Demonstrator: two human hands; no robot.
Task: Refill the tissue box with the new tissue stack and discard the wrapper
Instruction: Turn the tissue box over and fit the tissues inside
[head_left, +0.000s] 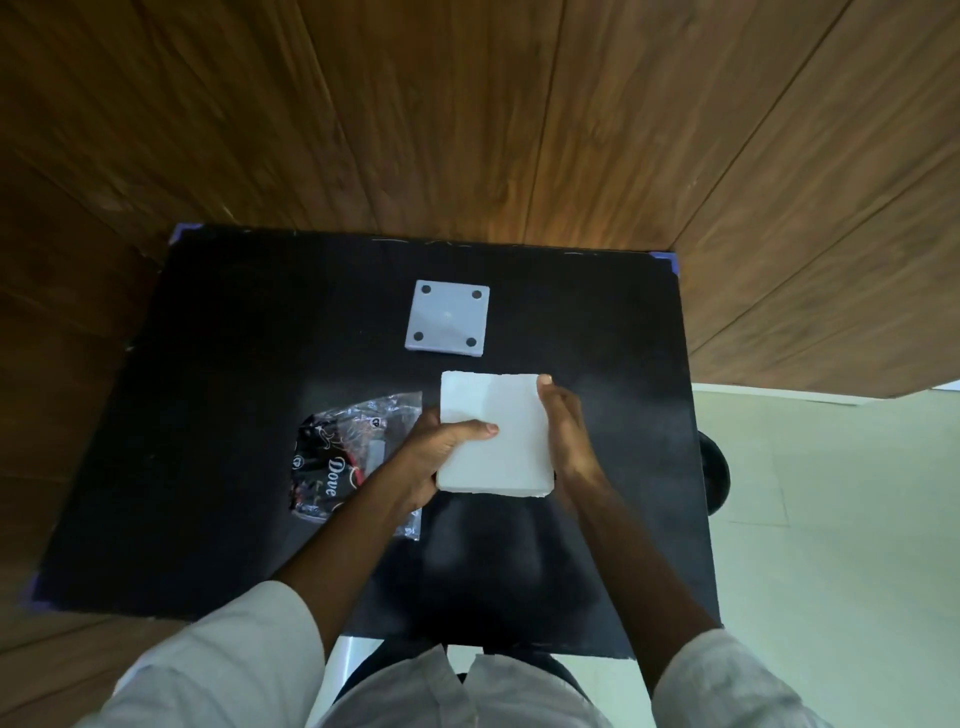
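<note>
A white tissue stack (511, 421) is held above the black table (208, 415), near its middle. My left hand (441, 452) grips the stack's left side, thumb lying across the top. My right hand (563, 431) presses flat against its right edge. Left of the stack, the clear and black wrapper (337, 457) with "Dove" print lies crumpled on the table, partly under my left wrist. Farther back rests a white square plate (448, 325) with four dark round feet, which looks like the tissue box's base turned up. The rest of the box is not visible.
Wooden panelling rises behind the table and along the left. A pale tiled floor lies to the right, with a dark round stool (714, 473) at the table's right edge. Purple tape marks the table corners (667, 262).
</note>
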